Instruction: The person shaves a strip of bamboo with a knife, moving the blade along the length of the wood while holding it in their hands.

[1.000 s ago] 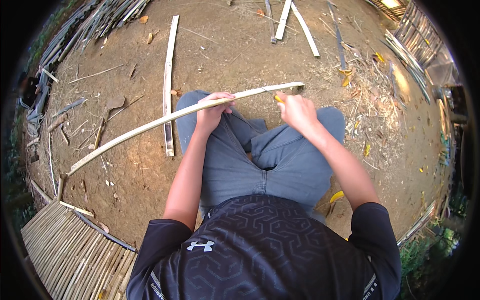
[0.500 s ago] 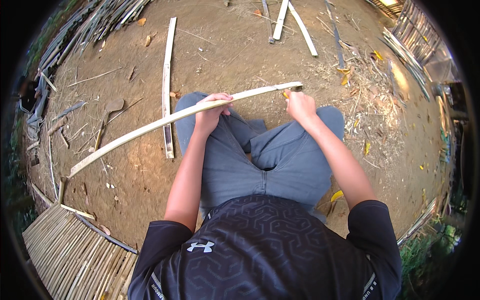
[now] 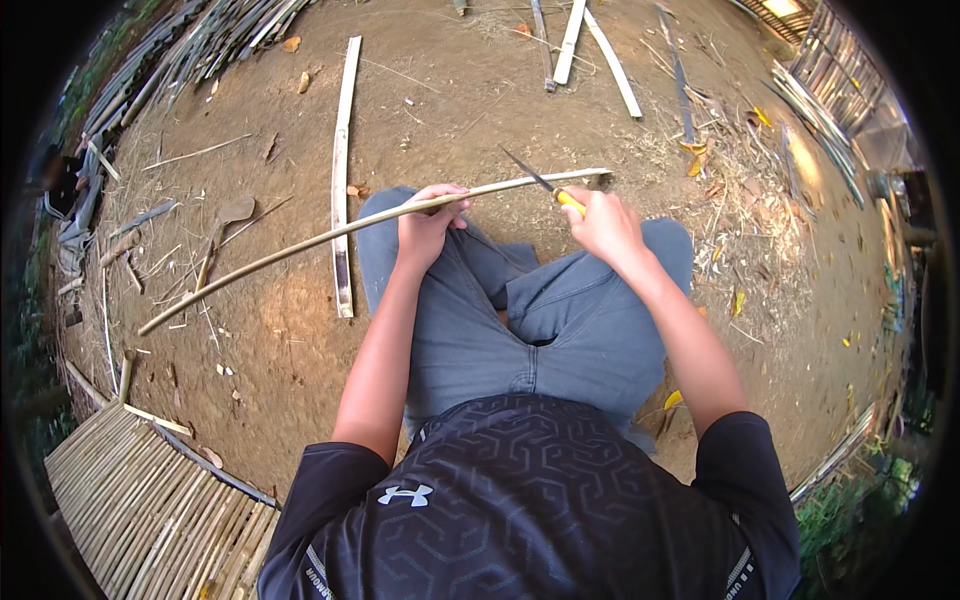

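Note:
A long bamboo strip (image 3: 290, 243) slants across my lap, its narrow edge turned up, from the ground side at left to beyond my right knee. My left hand (image 3: 430, 225) is closed around it above my left knee. In my closed right hand (image 3: 607, 226) is a knife (image 3: 569, 201) with a yellow handle. Its dark, pointed blade crosses over the strip near the right end and points up and left. Whether the blade touches the strip, I cannot tell.
Another split bamboo piece (image 3: 345, 170) lies on the dirt beyond my left knee. More pale strips (image 3: 612, 65) lie ahead. A trowel-like tool (image 3: 228, 215) rests at left, near a slatted bamboo panel (image 3: 160, 500). Poles (image 3: 215, 40) are piled at the far left; shavings (image 3: 745, 225) litter the right.
The strip has rolled from its broad pale face to its narrow edge. My right hand has turned, bringing the knife blade into sight above the strip.

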`<state>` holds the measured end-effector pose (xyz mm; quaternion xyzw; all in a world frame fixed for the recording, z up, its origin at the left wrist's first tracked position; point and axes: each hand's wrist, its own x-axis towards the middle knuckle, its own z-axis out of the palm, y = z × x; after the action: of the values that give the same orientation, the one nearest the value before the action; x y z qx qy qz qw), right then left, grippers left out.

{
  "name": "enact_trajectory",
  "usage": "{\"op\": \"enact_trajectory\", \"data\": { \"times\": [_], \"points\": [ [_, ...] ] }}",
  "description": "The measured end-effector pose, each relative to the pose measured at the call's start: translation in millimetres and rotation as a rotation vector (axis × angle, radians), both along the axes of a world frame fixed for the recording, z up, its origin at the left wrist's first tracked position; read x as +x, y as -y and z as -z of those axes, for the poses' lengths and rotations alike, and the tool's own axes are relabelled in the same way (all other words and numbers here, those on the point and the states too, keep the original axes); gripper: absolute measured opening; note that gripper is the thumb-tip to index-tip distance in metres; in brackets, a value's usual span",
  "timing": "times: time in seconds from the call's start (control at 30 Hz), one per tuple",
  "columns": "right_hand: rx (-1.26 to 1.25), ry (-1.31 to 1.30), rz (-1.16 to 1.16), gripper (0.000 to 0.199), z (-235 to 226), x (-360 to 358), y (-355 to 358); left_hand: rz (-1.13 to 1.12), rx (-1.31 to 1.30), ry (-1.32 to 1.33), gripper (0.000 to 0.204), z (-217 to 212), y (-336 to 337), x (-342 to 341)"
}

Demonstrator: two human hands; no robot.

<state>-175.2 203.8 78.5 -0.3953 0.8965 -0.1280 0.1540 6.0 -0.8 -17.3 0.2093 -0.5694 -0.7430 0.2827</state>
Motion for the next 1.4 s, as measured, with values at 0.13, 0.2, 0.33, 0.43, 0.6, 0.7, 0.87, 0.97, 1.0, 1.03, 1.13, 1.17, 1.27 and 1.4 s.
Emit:
{"op": "enact_trajectory", "data": {
  "times": [0.13, 0.2, 0.33, 0.43, 0.6, 0.7, 0.87, 0.97, 1.0, 1.03, 1.13, 1.17, 1.27, 1.4],
  "points": [
    [-0.143, 0.005, -0.039, 0.032, -16, 31, -2, -0.097, 0.007, 0.119, 0.015, -12, -3, -6],
    [-0.131, 0.006, -0.039, 0.033, -21, 40, 1, -0.162, -0.006, 0.128, 0.015, -19, -7, -7],
    [-0.082, 0.015, -0.027, 0.033, -19, 44, 10, -0.250, -0.050, 0.162, 0.016, -23, -9, -6],
    [-0.059, -0.059, -0.009, 0.032, 5, 39, 13, -0.287, -0.084, 0.198, 0.018, -21, -8, -7],
    [-0.056, -0.151, 0.111, 0.036, 75, -1, 7, -0.304, -0.097, 0.225, 0.014, -20, -9, -10],
    [-0.037, -0.054, 0.015, 0.040, 28, 31, 19, -0.318, -0.111, 0.183, 0.018, -19, -9, -9],
    [0.100, -0.165, 0.184, 0.033, 94, -15, 15, -0.334, -0.101, 0.184, 0.018, -18, -6, -9],
    [0.259, -0.210, 0.261, 0.029, 136, -76, -8, -0.299, -0.096, 0.190, 0.016, -18, -9, -14],
    [0.257, -0.230, 0.245, 0.028, 129, -77, -9, -0.269, -0.095, 0.221, 0.018, -17, -10, -10],
    [0.256, -0.249, 0.231, 0.028, 123, -77, -9, -0.262, -0.097, 0.202, 0.019, -17, -10, -9],
    [0.040, -0.249, 0.095, 0.029, 75, -34, 6, -0.258, -0.043, 0.163, 0.018, -19, -7, -6],
    [-0.008, -0.279, 0.043, 0.028, 69, -28, 2, -0.249, -0.013, 0.151, 0.018, -21, -7, -6],
    [-0.037, -0.295, -0.033, 0.026, 69, -24, -2, -0.127, 0.003, 0.149, 0.018, -11, -1, -5],
    [0.168, -0.224, 0.068, 0.026, 79, -64, -10, -0.034, -0.016, 0.040, 0.018, -4, -6, -6]
  ]
}}
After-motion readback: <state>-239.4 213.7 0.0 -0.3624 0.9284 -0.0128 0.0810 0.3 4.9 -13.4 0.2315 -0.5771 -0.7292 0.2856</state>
